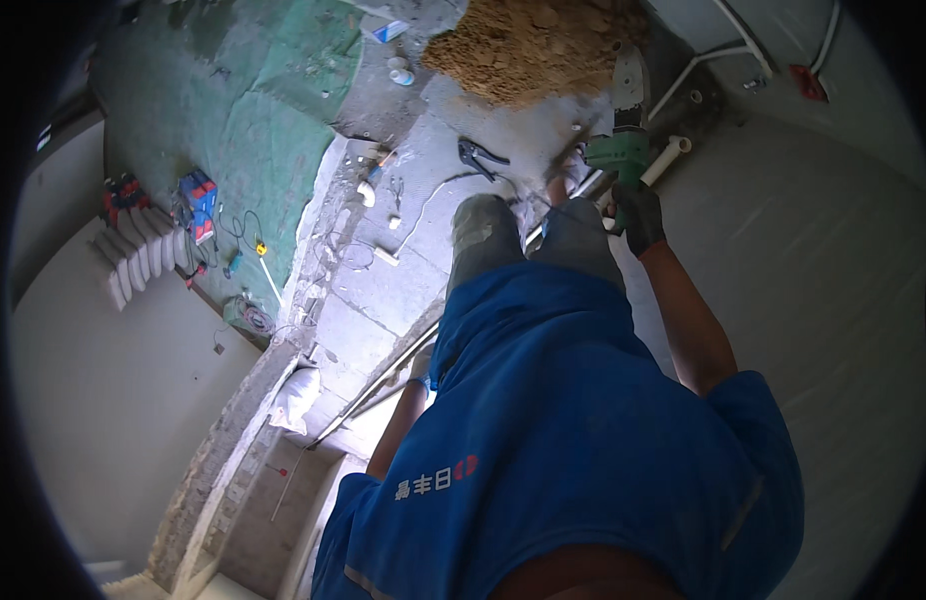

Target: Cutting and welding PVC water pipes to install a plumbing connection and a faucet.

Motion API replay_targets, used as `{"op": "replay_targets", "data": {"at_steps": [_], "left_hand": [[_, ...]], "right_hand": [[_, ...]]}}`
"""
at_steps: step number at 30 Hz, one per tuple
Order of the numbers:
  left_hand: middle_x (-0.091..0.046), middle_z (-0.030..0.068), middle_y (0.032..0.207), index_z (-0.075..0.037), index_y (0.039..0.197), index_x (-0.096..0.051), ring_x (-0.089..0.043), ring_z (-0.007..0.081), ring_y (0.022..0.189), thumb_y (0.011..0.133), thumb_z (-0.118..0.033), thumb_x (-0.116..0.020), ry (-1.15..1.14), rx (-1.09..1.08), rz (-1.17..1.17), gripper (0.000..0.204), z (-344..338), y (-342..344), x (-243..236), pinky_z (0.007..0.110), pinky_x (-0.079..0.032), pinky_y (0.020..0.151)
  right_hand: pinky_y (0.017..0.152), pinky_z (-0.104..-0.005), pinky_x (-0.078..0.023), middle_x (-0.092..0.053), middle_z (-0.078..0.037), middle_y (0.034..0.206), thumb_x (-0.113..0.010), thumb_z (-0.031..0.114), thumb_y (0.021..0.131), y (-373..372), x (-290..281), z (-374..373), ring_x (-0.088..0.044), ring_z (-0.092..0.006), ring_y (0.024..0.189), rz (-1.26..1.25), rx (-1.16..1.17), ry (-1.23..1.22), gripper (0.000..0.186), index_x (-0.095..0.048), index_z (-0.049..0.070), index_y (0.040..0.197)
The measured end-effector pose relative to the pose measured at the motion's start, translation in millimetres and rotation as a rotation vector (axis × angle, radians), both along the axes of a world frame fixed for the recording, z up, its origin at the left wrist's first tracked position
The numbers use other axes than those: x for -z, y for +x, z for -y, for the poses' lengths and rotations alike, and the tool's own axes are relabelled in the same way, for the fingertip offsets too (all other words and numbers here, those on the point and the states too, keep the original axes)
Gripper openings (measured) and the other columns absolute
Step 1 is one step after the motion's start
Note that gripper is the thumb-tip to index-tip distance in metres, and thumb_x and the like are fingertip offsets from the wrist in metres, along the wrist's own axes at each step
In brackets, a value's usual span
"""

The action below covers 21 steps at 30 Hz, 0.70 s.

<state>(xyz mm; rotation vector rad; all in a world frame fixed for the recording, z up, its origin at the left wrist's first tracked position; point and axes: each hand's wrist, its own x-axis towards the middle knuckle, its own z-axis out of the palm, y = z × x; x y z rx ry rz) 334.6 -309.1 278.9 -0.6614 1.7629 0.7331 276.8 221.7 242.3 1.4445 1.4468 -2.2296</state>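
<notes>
My right hand (644, 222), in a dark glove, is closed around the handle of a green pipe-welding tool (619, 152) at the upper right. The tool's flat metal heating plate (631, 85) has holes and points away from me, toward a sand heap. Beside the tool, a white pipe (673, 152) shows its end. My left hand (420, 366), in a light glove, is low beside my left thigh, close to a long pipe (378, 384); its fingers are mostly hidden. A black pipe cutter (475, 156) lies on the floor ahead of my knees.
A sand heap (533, 45) lies ahead. White pipes (695, 68) run along the right wall. A green ground sheet (253, 120) covers the left floor, with blue-and-red boxes (198, 200). A white elbow fitting (367, 193), loose cable and a white bag (297, 400) lie nearer.
</notes>
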Motion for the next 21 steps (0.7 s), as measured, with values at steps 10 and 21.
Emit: {"op": "replay_targets", "data": {"at_steps": [10,21], "left_hand": [[-0.071,0.0122,0.101,0.002,0.11,-0.069,-0.066,0.0173,0.095,0.095,-0.027,-0.06,0.082,-0.268,-0.508,0.034,66,-67,-3,0.03,-0.052,0.082],[-0.049,0.0192,0.141,0.003,0.142,-0.04,-0.048,0.029,0.13,0.095,-0.058,-0.053,1.071,-0.322,-0.46,0.079,158,-79,-141,0.04,-0.036,0.111]], "right_hand": [[0.054,-0.0284,-0.05,-0.061,-0.003,0.064,-0.068,0.02,0.084,-18,-98,183,-0.061,-0.0119,0.059,-0.042,-0.517,0.239,0.016,-0.063,0.005,0.088],[0.077,-0.0466,-0.053,-0.067,-0.021,0.091,-0.069,0.036,0.08,-57,-185,507,-0.067,-0.0374,0.086,-0.314,-1.42,0.651,0.044,-0.06,0.004,0.109]]}}
